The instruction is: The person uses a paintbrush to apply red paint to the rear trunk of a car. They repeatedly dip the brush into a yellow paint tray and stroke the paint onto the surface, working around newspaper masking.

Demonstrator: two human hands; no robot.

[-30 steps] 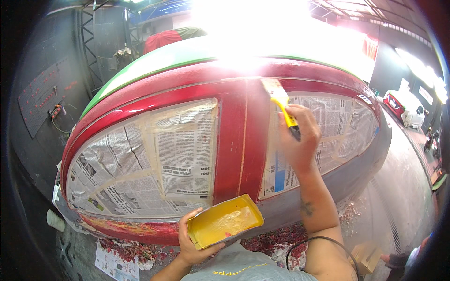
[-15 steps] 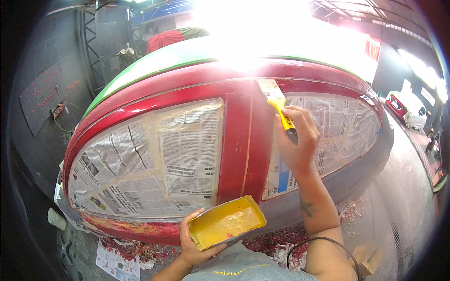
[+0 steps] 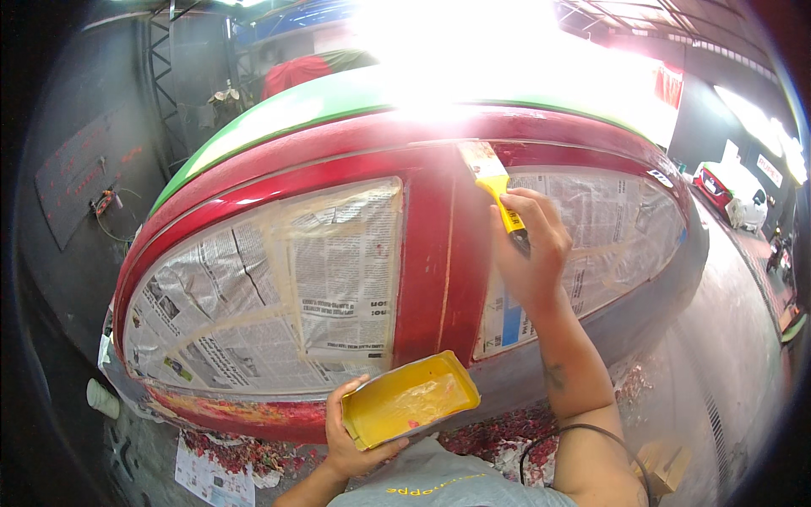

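My right hand [image 3: 539, 241] is closed round the yellow and black handle of a paintbrush [image 3: 492, 177]. Its pale, reddish-tinged bristles press on the red car body [image 3: 427, 253], at the top of the pillar between two windows. Below, near my body, my left hand [image 3: 355, 439] grips a rectangular tray [image 3: 410, 401] by its left end and underside. The tray is yellowish inside, with a shallow wet layer and a small red fleck in it. Newspaper and tape mask the left window [image 3: 338, 279] and the right window [image 3: 600, 220].
Red paint scrapings [image 3: 245, 452] litter the floor along the car. A dark cable [image 3: 583, 427] loops beside my right arm, near a cardboard box [image 3: 663, 465]. A white container [image 3: 102, 397] lies at the lower left. Another vehicle [image 3: 731, 194] stands at the far right.
The paintbrush has shifted slightly left along the top of the pillar, with my right hand following. My left hand and the tray stay almost where they were.
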